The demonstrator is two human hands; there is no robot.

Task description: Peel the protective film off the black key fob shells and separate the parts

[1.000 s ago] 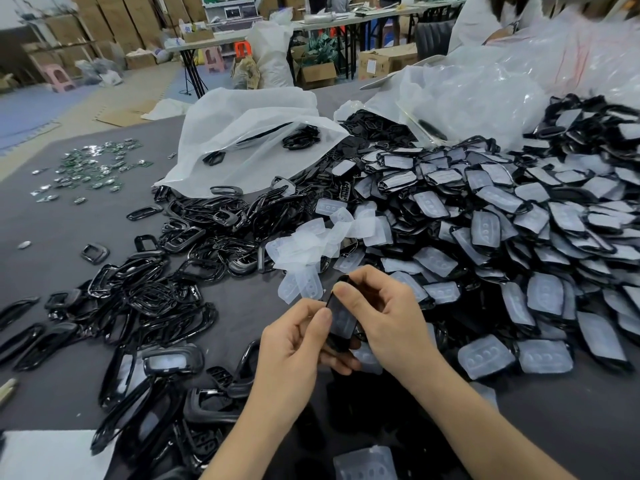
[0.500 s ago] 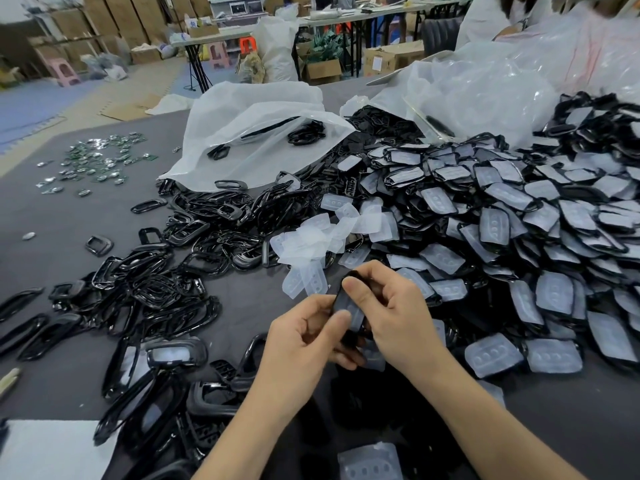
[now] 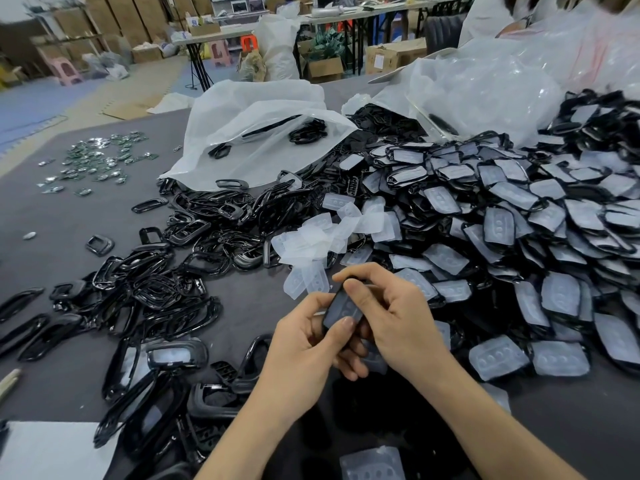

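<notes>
Black shell (image 3: 341, 305), left hand (image 3: 304, 348), right hand (image 3: 398, 322), grip unchanged

1 black key fob shell (image 3: 341, 304) is held tilted, pinched between the left hand (image 3: 304, 344) and the right hand (image 3: 398, 317), with whitish film covering its face. To the right lies a large heap of film-covered shells (image 3: 502, 220), several showing 3 button dimples. To the left sprawl bare glossy black frames (image 3: 194, 265). Between the two heaps sits a clump of peeled translucent films (image 3: 325, 233).
</notes>
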